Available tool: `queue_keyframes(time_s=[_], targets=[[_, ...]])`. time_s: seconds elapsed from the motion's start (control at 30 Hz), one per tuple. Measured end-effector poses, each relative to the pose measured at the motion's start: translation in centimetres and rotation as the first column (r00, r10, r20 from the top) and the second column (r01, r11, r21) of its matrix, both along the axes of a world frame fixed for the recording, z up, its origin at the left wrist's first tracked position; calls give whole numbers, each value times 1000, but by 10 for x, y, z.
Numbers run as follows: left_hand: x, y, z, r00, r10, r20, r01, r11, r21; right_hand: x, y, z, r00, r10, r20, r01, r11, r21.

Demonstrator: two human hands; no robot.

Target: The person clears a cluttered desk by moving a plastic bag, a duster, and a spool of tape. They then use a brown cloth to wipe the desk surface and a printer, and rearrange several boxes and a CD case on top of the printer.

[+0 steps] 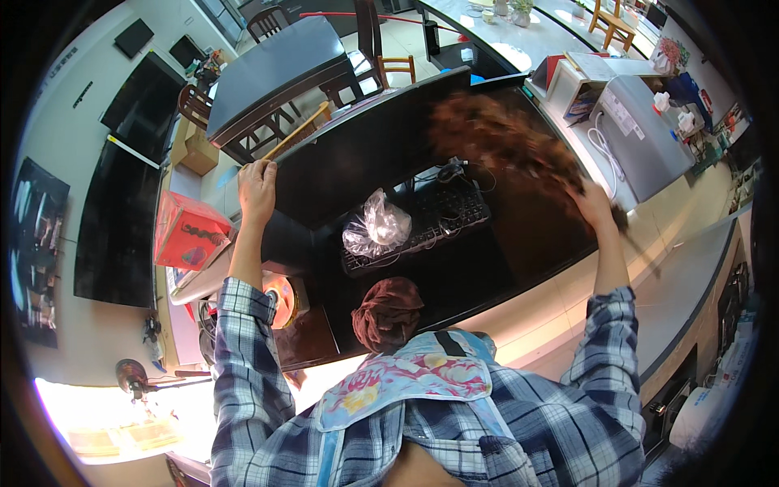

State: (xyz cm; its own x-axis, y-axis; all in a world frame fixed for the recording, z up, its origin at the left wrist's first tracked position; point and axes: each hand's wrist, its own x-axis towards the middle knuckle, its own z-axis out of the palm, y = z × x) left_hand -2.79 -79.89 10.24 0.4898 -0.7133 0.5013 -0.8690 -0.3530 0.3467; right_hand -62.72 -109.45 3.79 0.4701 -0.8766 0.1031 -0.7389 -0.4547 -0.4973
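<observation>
My right hand [593, 204] grips a brown feather duster [505, 134], whose feathers are blurred by motion over the right part of a black desk [462, 286]. The duster's thin handle sticks out past the hand at the lower right. At the left, my left hand [257, 192] is closed over the corner of the desk's raised black panel [371, 140], close to the end of a wooden rod [298, 131]. Between the hands lies a black keyboard [468, 204] with a crumpled clear plastic bag [378, 225] and loose cables on it. A bunched reddish-brown cloth [387, 313] shows near my chest.
Left of the desk are a red box [192, 231] and an orange disc-shaped item [283, 301]. A dark table [277, 73] with chairs stands beyond the panel. To the right are a grey cabinet-like unit [639, 137] with a white cable and a curved counter [681, 286].
</observation>
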Motion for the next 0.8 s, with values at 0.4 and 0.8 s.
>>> queue_keyframes(time_s=[0.4, 0.8], targets=[[18, 10, -10, 978, -133, 163, 142, 989, -48, 213, 191, 7, 821, 418, 389, -310, 898, -312], [7, 13, -3, 997, -71, -14, 71, 997, -5, 40, 119, -59, 900, -142, 411, 201, 974, -105]])
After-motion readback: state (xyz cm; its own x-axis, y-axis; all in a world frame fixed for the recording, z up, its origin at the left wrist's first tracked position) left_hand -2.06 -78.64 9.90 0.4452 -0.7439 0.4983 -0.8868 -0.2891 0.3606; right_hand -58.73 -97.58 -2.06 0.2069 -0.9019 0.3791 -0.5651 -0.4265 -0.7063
